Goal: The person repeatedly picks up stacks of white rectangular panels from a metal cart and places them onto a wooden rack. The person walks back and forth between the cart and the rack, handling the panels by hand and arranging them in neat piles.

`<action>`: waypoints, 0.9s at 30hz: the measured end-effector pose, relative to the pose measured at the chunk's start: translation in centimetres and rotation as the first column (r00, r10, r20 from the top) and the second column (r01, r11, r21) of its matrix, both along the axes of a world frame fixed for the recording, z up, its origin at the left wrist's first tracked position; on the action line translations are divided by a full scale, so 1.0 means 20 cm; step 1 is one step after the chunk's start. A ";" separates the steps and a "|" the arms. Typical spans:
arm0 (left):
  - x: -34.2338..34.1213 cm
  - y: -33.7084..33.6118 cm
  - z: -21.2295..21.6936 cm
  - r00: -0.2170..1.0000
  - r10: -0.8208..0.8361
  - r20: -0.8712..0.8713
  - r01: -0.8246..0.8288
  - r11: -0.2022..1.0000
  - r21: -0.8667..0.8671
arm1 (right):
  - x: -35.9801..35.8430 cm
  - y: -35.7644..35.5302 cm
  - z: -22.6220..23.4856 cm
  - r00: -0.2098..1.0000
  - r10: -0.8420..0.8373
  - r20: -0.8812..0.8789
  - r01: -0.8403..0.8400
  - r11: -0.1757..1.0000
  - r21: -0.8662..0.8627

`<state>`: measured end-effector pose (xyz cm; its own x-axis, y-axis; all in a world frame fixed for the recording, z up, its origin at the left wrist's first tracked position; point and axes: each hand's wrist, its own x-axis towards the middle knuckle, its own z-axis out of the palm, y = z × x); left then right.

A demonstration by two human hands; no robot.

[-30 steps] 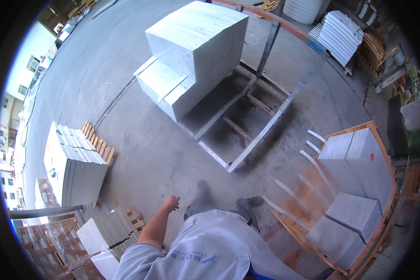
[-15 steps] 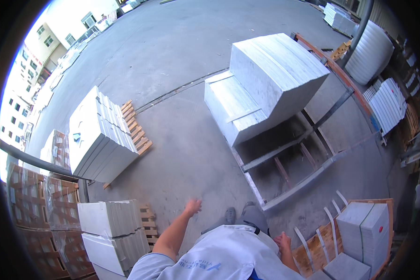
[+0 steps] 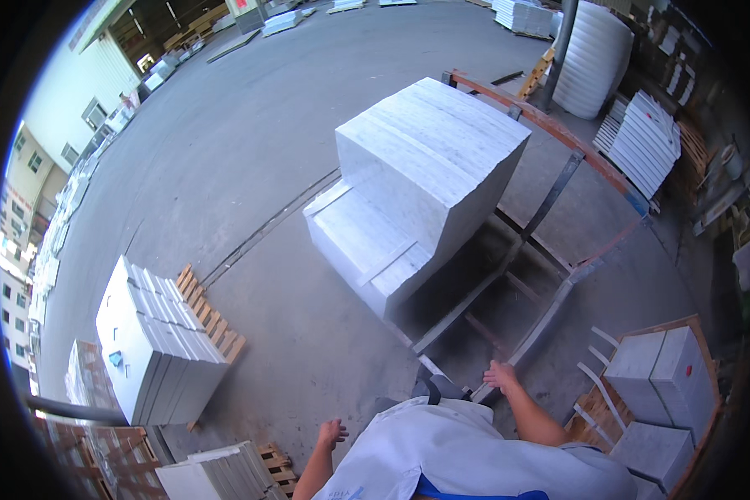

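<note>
My right hand (image 3: 500,377) is out in front of my body with its fingers stretched and holds nothing. It overlaps the near end of a metal frame (image 3: 535,333); I cannot tell whether they touch. Low at my left side hangs my left hand (image 3: 332,432), empty, its fingers loosely bent and apart. On the frame ahead stands a stepped stack of white-grey stone slabs (image 3: 437,142), with a lower block (image 3: 375,233) on its near left side.
Slabs on a wooden pallet (image 3: 154,350) stand to the left, with another slab stack (image 3: 221,475) nearer. At right, a wooden crate (image 3: 698,333) holds stone blocks (image 3: 662,375). A reddish rail (image 3: 550,125), a dark post (image 3: 562,50) and a white roll (image 3: 593,62) stand beyond.
My view has turned and moved closer to the frame, which now lies further left. My right hand has come forward to the frame's near end; my left hand has drawn back lower.
</note>
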<state>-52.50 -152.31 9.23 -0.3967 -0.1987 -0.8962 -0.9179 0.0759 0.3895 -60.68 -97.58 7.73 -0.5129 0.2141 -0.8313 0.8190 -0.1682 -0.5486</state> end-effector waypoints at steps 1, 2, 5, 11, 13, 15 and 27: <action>-0.08 0.00 0.02 0.996 0.075 -0.044 -0.073 0.997 0.031 | -0.12 -0.03 0.02 0.999 0.042 0.020 -0.042 0.999 0.031; -0.17 0.00 0.03 0.998 0.052 -0.047 -0.052 0.998 0.019 | -0.24 -0.05 0.04 0.998 0.056 -0.017 -0.055 0.997 0.049; -0.39 0.00 0.07 0.996 0.001 -0.087 -0.002 1.000 -0.008 | -0.62 -0.11 0.18 0.990 0.008 -0.144 -0.001 0.999 0.049; -0.82 -0.11 0.07 0.997 -0.078 0.004 0.078 0.997 -0.021 | -1.26 -0.26 0.43 0.931 -0.122 -0.344 0.122 0.992 -0.023; -0.97 -0.17 0.03 0.993 -0.120 0.011 0.120 0.992 -0.025 | -1.40 -0.31 0.47 0.916 -0.146 -0.373 0.152 0.988 -0.012; -1.16 -0.23 -0.02 0.986 -0.168 0.005 0.168 0.986 -0.010 | -1.52 -0.37 0.50 0.913 -0.184 -0.364 0.190 0.982 -0.020; -2.55 -0.59 0.03 0.883 -0.466 -0.063 0.465 0.885 -0.027 | -1.85 -0.79 0.54 0.857 -0.410 -0.311 0.440 0.898 0.027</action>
<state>-103.57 -164.16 9.80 -0.5041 0.0139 -0.8635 -0.7481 0.4926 0.4446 -97.74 -113.39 18.61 -0.5686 0.5356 -0.6243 0.4810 -0.3992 -0.7806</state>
